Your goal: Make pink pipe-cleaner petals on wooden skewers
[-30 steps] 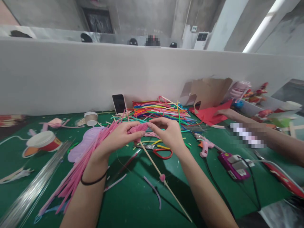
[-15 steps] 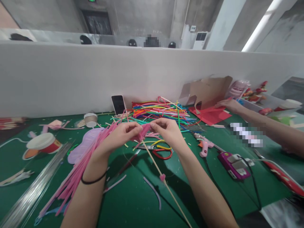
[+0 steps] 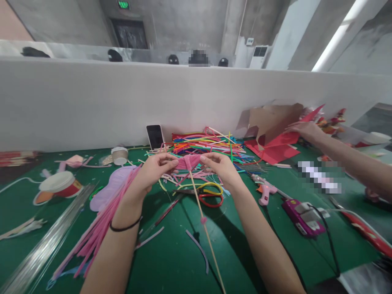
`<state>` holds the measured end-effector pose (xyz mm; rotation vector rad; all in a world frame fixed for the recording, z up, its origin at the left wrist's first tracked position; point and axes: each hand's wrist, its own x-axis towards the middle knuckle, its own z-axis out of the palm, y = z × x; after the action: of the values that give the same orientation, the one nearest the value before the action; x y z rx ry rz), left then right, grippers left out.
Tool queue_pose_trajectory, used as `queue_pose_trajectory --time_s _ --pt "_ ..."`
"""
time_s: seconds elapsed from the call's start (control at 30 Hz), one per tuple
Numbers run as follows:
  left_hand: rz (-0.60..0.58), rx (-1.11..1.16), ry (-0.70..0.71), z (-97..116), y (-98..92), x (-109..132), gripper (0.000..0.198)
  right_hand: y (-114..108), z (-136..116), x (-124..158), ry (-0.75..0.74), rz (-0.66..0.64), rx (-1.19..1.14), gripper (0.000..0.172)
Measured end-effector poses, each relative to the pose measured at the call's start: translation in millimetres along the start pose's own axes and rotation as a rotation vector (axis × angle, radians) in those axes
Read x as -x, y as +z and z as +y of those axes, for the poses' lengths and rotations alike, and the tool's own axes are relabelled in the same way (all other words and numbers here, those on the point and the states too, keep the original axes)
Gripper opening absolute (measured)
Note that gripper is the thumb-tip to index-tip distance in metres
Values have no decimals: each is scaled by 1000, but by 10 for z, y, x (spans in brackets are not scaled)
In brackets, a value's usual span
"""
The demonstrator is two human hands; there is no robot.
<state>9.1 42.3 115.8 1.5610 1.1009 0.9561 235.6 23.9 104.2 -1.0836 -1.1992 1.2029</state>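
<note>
The left hand point(image 3: 159, 166) and right hand point(image 3: 218, 166) are nearly closed, thumbs against fingers, each pinching one side of a pink piece point(image 3: 189, 162) raised over the middle of the desk point(image 3: 167, 261). A thin stick point(image 3: 198, 201) runs from the piece's middle toward the desk's near edge, with a pink bead point(image 3: 203, 220) partway along it. Scissors point(image 3: 211, 200) lie behind the stick, handles to its right. Pink stems point(image 3: 99, 234) lie beneath the left forearm. Along the far edge are a phone point(image 3: 155, 136), propped upright, and a heap of coloured stems point(image 3: 208, 143). A glue gun point(image 3: 266, 192) lies right of the right hand; toward the far right corner, a co-worker's hand point(image 3: 308, 130) touches red paper point(image 3: 274, 152).
</note>
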Motion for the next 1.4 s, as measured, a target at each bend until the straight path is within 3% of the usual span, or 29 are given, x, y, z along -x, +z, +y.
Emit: queue_pose_trajectory --time_s 0.2,0.3,0.4,0.53,0.77,0.87,1.1,1.4 --pt "24 97 -84 -13 17 -6 47 -32 80 -47 51 -29 -102 37" --pt "-8 33 -116 -16 13 -3 45 -50 82 -68 60 -20 -142 37" --pt "-29 -58 -56 -39 4 -14 41 -58 64 -71 55 -3 -139 38" --pt "38 -65 19 -55 -4 -27 39 -69 67 -72 51 3 -64 38" --pt "-2 -91 64 37 70 24 39 -7 -7 14 -264 -55 300 36" --pt "-32 -87 43 62 114 37 40 21 -51 55 -242 -134 321 34" --pt "-37 -98 24 71 46 53 37 -22 -52 35 -229 -100 250 34" --pt "7 -36 14 55 66 37 33 -17 6 15 -188 -202 163 32"
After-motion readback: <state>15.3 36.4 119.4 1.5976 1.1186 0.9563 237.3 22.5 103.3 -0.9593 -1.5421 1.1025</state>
